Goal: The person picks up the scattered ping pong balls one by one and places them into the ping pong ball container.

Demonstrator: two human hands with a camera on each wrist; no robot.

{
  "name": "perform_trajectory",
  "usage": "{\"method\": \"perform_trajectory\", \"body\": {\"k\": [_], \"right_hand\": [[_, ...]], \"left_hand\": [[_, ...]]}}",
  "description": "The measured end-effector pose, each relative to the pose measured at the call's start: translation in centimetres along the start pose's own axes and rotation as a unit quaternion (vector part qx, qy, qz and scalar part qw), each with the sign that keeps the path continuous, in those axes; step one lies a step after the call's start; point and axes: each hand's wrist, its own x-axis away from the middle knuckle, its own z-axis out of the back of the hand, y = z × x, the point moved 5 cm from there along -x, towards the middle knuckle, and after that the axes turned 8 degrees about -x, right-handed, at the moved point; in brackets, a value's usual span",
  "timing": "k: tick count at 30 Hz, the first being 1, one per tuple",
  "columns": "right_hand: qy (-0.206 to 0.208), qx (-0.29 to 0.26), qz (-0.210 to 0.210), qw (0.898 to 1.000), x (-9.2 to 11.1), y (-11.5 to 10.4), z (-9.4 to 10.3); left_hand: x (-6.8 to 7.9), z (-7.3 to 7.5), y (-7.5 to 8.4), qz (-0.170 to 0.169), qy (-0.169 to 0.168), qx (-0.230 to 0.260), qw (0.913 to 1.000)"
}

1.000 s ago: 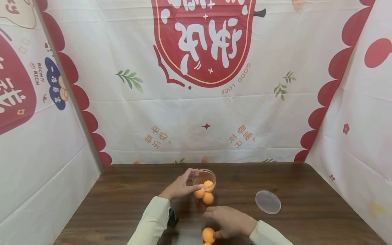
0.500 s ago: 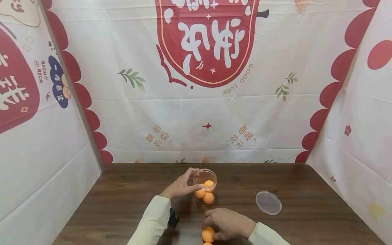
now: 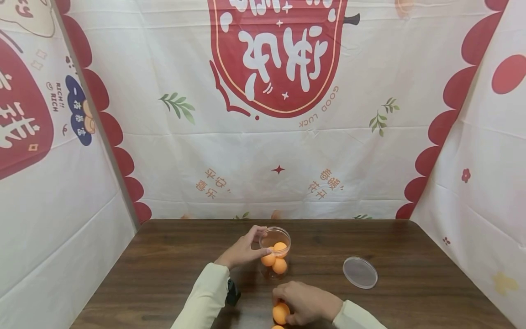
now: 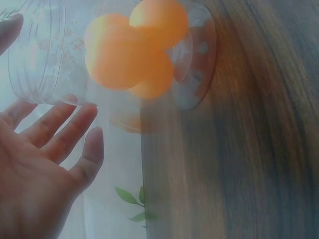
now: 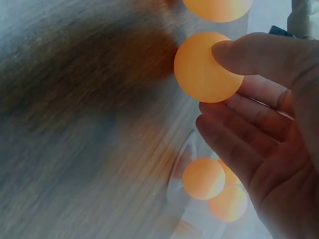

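A clear jar stands upright on the table with several orange ping-pong balls inside. My left hand holds it near the rim, thumb on the near side and fingers on the far side. In the left wrist view, the jar lies between thumb and fingers. Closer to me, my right hand pinches an orange ping-pong ball between thumb and fingers, plainly seen as a ball in the right wrist view. Another ball shows at the bottom edge, mostly cut off.
On the dark wooden table, a round clear lid lies flat to the right of the jar. A printed white cloth hangs behind the table's far edge, with cloth on both sides too.
My right hand has come in over the near ball, and its fingers have closed round it. My left hand stays on the jar; the view has shifted slightly.
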Motion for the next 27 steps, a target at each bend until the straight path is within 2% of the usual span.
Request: {"method": "perform_trajectory", "body": {"k": [10,22,27], "right_hand": [[0.002,-0.038,0.001,0.999,0.28,0.17,-0.42],[0.004,0.016,-0.076,0.997,0.9,0.39,-0.2],[-0.013,0.008,-0.1,0.995,1.02,0.85,0.08]], "left_hand": [[0.03,-0.07,-0.23,0.004,-0.001,0.002,1.0],[0.04,-0.23,-0.04,0.005,0.002,0.007,1.0],[-0.05,-0.1,-0.09,0.002,0.005,0.001,1.0]]}}
